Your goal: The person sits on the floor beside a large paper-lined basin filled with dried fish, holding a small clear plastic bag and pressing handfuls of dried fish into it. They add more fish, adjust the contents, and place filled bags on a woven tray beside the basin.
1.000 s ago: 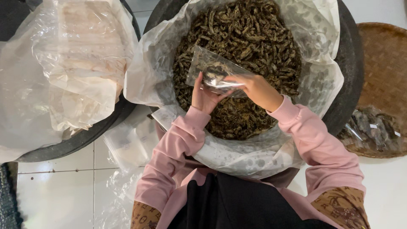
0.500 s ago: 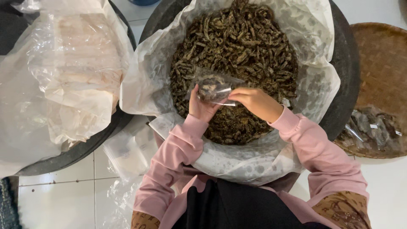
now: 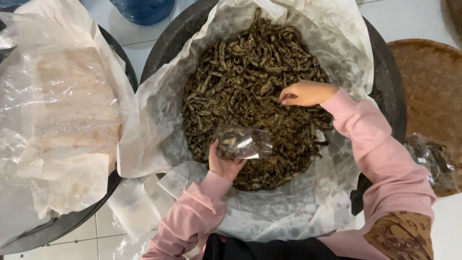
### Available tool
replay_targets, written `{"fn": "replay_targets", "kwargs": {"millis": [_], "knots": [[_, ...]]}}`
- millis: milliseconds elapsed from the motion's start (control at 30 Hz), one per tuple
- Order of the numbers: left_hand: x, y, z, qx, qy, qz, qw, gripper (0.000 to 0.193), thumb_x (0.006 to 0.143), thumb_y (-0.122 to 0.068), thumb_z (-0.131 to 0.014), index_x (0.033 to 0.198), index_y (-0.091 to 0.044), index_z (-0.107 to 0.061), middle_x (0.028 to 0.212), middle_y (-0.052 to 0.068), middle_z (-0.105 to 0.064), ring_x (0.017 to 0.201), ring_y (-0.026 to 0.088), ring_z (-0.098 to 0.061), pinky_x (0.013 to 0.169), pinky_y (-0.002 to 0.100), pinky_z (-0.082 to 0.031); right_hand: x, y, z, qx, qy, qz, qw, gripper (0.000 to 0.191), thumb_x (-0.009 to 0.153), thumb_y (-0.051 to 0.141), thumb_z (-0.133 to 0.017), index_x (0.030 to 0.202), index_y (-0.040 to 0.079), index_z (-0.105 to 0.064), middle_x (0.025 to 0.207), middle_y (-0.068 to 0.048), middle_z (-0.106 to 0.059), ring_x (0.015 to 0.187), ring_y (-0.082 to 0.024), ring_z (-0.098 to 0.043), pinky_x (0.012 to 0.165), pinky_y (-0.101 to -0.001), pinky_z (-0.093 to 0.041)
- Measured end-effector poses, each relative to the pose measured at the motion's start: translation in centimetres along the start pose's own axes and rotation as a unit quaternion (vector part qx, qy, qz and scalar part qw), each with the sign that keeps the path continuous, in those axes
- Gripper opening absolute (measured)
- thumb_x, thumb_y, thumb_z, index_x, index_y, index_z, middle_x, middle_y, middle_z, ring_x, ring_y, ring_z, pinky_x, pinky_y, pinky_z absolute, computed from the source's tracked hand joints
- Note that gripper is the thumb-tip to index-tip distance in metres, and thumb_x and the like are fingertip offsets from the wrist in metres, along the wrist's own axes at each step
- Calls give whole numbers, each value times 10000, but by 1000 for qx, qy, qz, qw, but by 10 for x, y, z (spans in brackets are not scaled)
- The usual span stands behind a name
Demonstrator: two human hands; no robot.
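A large dark basin (image 3: 385, 72) lined with white paper (image 3: 159, 120) holds a heap of dark dried strips (image 3: 255, 72). My left hand (image 3: 222, 164) holds a small clear plastic bag (image 3: 243, 142) with a few strips inside, just above the near side of the heap. My right hand (image 3: 303, 92) is out over the middle of the heap, fingers pinched together on the strips. Both arms wear pink sleeves.
A second basin (image 3: 57, 226) at the left holds crumpled clear plastic and paper (image 3: 62, 106). Empty clear bags (image 3: 134, 207) lie on the tiled floor between the basins. A woven tray (image 3: 428, 86) with a filled packet (image 3: 433, 163) stands at the right. A blue jug (image 3: 144, 9) stands behind.
My right hand has left the bag's mouth and reached forward onto the heap. The left hand has lowered the bag toward me.
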State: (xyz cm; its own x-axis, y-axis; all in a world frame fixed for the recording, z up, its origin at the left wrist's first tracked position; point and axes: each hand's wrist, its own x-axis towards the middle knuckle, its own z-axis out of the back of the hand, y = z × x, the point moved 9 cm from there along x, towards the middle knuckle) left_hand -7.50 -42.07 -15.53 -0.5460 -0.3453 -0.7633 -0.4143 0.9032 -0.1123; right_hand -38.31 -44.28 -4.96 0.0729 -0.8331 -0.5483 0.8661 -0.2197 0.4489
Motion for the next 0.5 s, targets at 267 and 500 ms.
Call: {"fn": "replay_targets", "kwargs": {"millis": [267,500], "knots": [[-20,26,36,26,-31,25,999,751,872,-546,-603,1458,-93,-475,1418,132,-585,1242,339,-608,1080,519,-490,73,27,20,-112,-384,123,908,441,801,132,-726,1237,70,-706,1114,-143,-712,1009,-336,-670,854,-428,-551],[-10,23,43,7,-8,14,1000,712,896,-548,-584,1439,-94,-502,1391,128,-609,1208,338,-625,1046,507,-503,126,17,-3,-225,-425,140,866,216,889,37,-655,1079,93,-743,1058,-81,-700,1038,-276,-678,882,-398,-569]]}}
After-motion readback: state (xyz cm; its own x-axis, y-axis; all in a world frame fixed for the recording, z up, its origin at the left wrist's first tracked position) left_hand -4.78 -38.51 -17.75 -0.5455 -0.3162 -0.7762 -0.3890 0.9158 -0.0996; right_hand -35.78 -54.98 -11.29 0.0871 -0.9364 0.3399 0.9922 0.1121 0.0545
